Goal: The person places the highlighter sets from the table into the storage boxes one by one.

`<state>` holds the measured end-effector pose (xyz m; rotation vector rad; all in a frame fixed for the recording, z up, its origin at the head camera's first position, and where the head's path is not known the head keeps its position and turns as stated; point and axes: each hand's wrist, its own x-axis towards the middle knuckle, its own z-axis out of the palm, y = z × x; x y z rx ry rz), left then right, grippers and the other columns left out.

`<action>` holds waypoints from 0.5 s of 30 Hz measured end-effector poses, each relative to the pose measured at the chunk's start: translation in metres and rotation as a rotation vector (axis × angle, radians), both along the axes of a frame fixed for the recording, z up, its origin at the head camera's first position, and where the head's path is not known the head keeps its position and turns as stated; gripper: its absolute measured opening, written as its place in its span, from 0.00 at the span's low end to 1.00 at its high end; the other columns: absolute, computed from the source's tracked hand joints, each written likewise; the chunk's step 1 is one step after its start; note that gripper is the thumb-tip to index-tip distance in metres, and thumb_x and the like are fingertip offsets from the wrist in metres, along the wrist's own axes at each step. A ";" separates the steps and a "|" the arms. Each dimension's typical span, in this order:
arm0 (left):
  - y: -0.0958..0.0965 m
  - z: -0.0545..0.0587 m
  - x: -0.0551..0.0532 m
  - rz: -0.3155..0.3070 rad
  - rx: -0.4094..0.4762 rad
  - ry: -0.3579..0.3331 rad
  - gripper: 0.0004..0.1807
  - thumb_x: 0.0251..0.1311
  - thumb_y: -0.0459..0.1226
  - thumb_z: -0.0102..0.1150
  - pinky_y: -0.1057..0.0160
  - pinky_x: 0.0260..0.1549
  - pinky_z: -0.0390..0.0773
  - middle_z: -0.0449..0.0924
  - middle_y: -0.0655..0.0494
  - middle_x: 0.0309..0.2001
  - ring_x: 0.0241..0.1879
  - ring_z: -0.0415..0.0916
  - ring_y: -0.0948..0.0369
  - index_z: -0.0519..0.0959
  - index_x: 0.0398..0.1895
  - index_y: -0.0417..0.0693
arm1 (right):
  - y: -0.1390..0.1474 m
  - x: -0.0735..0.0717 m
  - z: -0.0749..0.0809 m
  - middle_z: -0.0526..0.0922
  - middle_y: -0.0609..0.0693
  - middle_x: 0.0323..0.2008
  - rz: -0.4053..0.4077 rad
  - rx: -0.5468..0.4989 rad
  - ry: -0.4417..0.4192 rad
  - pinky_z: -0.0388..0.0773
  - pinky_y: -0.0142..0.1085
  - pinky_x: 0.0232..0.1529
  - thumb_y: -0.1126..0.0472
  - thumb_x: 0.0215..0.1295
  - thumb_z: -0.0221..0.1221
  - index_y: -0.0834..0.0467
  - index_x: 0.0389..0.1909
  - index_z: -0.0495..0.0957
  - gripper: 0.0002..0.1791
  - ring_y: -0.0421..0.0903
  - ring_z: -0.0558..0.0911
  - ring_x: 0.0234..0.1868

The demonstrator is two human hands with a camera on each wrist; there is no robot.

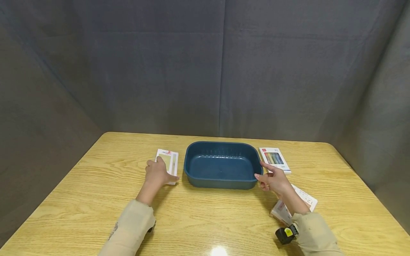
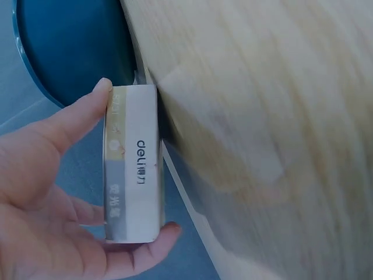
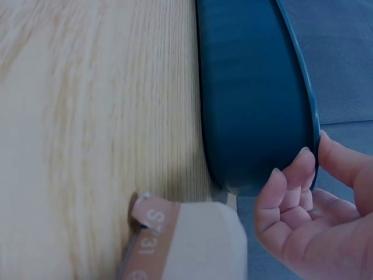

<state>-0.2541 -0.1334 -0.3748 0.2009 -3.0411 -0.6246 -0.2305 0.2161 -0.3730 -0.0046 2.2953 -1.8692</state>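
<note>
My left hand (image 1: 157, 172) holds a small white deli box (image 1: 172, 164) with a yellow panel, at the left of the blue plastic bin (image 1: 221, 184). In the left wrist view, thumb and fingers span the deli box (image 2: 141, 169) across its opposite ends. My right hand (image 1: 272, 179) pinches the bin's right rim. In the right wrist view, the thumb is at the bin's rim (image 3: 306, 76) while curled fingers (image 3: 273, 195) lie against its outer wall. Nothing lies inside the bin.
A white box with a coloured picture (image 1: 274, 159) lies behind my right hand. Under my right forearm are white and orange-banded boxes (image 1: 282, 212), partly hidden by it. The wooden table (image 1: 205, 217) ends at a grey curtain (image 1: 160, 78).
</note>
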 end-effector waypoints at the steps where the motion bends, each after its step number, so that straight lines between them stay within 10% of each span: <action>1: 0.000 0.000 0.000 -0.004 -0.008 -0.001 0.55 0.31 0.50 0.74 0.47 0.38 0.72 0.61 0.23 0.40 0.41 0.66 0.36 0.56 0.55 0.21 | 0.000 0.000 0.000 0.70 0.50 0.17 0.001 -0.004 -0.002 0.67 0.30 0.19 0.68 0.61 0.54 0.66 0.67 0.48 0.35 0.42 0.69 0.18; 11: -0.011 0.011 -0.004 -0.113 0.046 0.033 0.46 0.44 0.37 0.68 0.47 0.41 0.71 0.66 0.23 0.48 0.44 0.69 0.36 0.52 0.60 0.21 | 0.001 -0.001 -0.001 0.70 0.50 0.17 -0.003 -0.008 -0.006 0.67 0.29 0.19 0.68 0.61 0.54 0.66 0.67 0.48 0.36 0.41 0.68 0.18; 15: -0.018 0.016 -0.002 -0.169 0.148 0.020 0.33 0.54 0.29 0.53 0.62 0.18 0.73 0.64 0.26 0.53 0.18 0.70 0.55 0.53 0.61 0.21 | 0.001 0.000 -0.001 0.69 0.50 0.16 0.005 -0.032 -0.010 0.66 0.29 0.20 0.69 0.61 0.54 0.66 0.67 0.47 0.36 0.41 0.68 0.17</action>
